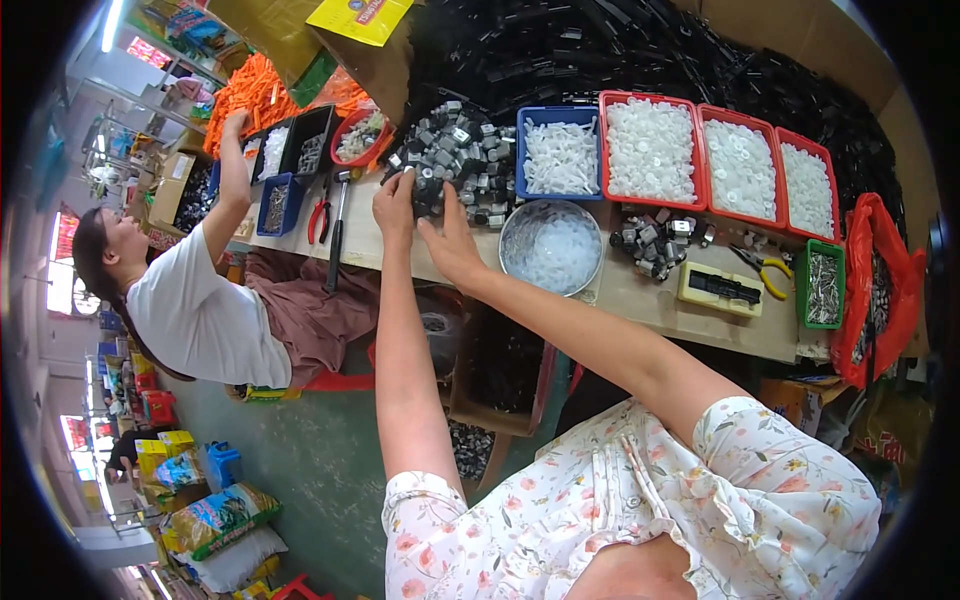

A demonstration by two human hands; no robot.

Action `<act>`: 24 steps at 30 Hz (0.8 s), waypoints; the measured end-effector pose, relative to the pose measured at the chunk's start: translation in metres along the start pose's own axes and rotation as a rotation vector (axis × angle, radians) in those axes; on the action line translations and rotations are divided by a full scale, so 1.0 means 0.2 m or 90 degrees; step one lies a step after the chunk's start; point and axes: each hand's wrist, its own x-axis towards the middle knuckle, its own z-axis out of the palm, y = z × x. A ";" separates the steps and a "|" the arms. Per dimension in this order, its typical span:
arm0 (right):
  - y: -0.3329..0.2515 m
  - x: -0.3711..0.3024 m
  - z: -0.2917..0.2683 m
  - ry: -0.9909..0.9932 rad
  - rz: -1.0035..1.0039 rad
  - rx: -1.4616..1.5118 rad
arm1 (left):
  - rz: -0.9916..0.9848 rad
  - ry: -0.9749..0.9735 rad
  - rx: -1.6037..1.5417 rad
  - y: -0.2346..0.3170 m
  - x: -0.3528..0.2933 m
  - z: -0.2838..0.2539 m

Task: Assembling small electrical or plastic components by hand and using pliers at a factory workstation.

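Observation:
A heap of small black-and-silver block-shaped parts (458,150) lies on the table in front of me. At its near edge, my left hand (394,208) and my right hand (452,238) cup a dark clump of small black parts (428,197) from both sides. The left fingers curl against the clump's left side. On the other side, the right fingers point away from me with the thumb toward the left hand. Exactly what lies between the palms is partly hidden. Just right of my right hand stands a round metal bowl (550,248) with translucent white pieces.
Behind the bowl are a blue tray (560,192) and red trays (652,198) of white pieces. At right lie a cream fixture (718,290), yellow-handled pliers (772,280), a green tray (823,322) and a red bag (905,270). A hammer (337,235) and a seated co-worker (205,310) are left.

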 end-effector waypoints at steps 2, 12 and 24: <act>0.01 -0.01 0.03 0.012 -0.010 -0.008 | -0.022 0.020 -0.019 -0.04 -0.02 -0.01; 0.00 -0.01 0.02 0.008 0.019 0.018 | -0.162 0.108 0.142 0.12 -0.03 0.05; 0.06 0.04 0.10 0.087 0.021 0.065 | 0.003 0.172 -0.131 0.00 -0.31 -0.01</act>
